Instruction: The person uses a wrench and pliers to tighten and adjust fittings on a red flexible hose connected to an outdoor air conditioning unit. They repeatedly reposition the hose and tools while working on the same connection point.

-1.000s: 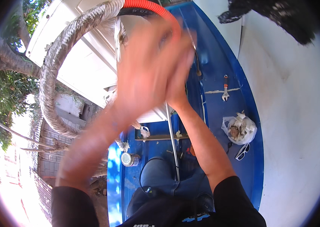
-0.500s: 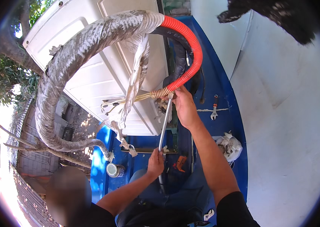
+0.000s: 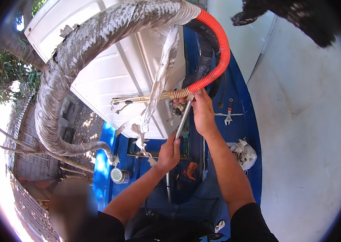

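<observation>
Beside the white casing (image 3: pixel 118 70): both your hands at the silver rod (image 3: pixel 183 121)

At far left, tree foliage (image 3: pixel 7 76) is noted. Next, a thick hose (image 3: pixel 53 97) in soiled grey wrapping arches over the casing and bends down to a frayed end near the left edge of the blue surface (image 3: pixel 243 101). A lidded jar (image 3: pixel 118 176) is just beside that end.

Across the casing's front, pale wires (image 3: pixel 144 98) with dark tips point leftward. A torn white strip (image 3: pixel 160 76) hangs from the upper hose and crosses them in view.

Your left hand (image 3: pixel 169 153) is closed round the rod, which slants from upper right down to your lap. An orange tool (image 3: pixel 190 171) lies low, right of the rod; its kind cannot be determined.

Your right hand (image 3: pixel 202 113) is at the rod's upper end, fingers partly hidden; whether they are clamped on it cannot be told. Just above curves a red corrugated conduit (image 3: pixel 223 48), black insulated piping (image 3: pixel 206 54) inside its bend.

Further right, an adjustable wrench (image 3: pixel 229 115) lies on the blue surface, apart from both hands. Nearer you, your right forearm partly covers a white plastic bag (image 3: pixel 247 155).
</observation>
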The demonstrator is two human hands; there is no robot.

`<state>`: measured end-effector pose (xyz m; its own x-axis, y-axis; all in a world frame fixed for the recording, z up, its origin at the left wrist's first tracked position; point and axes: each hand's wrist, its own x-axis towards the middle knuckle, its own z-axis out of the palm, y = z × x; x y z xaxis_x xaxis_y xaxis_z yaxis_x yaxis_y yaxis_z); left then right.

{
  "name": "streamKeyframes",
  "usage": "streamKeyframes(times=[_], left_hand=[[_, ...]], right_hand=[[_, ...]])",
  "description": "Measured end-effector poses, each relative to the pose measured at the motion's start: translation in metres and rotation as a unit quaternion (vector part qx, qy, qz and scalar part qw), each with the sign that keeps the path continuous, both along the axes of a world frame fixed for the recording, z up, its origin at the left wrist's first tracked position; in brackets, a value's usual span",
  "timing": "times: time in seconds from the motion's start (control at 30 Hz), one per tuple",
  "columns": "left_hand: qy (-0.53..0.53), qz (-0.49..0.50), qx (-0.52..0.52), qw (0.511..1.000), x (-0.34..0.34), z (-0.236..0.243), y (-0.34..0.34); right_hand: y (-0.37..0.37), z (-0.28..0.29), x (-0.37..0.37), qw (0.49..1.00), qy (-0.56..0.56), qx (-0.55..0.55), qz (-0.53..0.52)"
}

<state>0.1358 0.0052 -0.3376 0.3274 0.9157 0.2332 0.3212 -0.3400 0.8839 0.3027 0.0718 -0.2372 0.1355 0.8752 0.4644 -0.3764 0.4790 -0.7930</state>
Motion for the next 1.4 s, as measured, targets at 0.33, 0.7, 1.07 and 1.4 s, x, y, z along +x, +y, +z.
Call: streamKeyframes(times=[0.33,0.7,1.07,1.4], left_hand=[[-0.152,-0.024,0.024,0.988,0.050,0.040,0.024],[-0.008,-0.013,-0.003,1.000,0.018,-0.023,-0.009],[-0.038,-0.038,-0.023,0.998,-0.006,-0.039,-0.012],[-0.085,0.012,0.157,0.984,0.045,0.033,0.051]], right_hand=[[-0.013,-0.003,0.006,0.998,-0.028,-0.050,-0.016],[-0.006,-0.011,0.001,0.998,-0.034,-0.011,-0.042],[-0.008,-0.008,0.000,0.996,-0.047,-0.032,-0.073],[-0.003,-0.011,0.001,0.992,-0.065,-0.042,-0.100]])
